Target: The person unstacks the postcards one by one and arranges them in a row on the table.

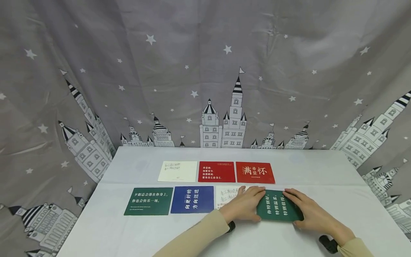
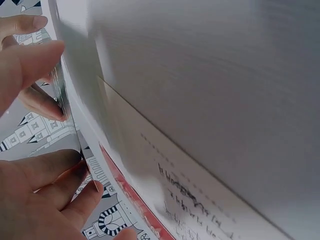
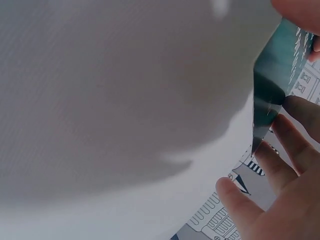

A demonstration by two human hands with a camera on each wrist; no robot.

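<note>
A dark green card (image 1: 276, 207) with white lettering is at the right end of the front row, between the two hands. My left hand (image 1: 242, 203) holds it by its left edge, fingers at the far corner and thumb at the near one. The right hand (image 1: 309, 212) grips the opposite edge the same way. In the right wrist view the green card (image 3: 275, 70) looks slightly bent. Partly covered by my left hand is a white card (image 1: 224, 194) with handwriting; it also shows in the left wrist view.
Left along the front row lie a blue card (image 1: 192, 200) and another green card (image 1: 148, 201). Behind are a cream handwritten card (image 1: 177, 171) and two red cards, one lettered in lines (image 1: 216, 172), one in large characters (image 1: 255, 172). A grey castle-print curtain (image 1: 205, 53) backs the white table (image 1: 106, 228).
</note>
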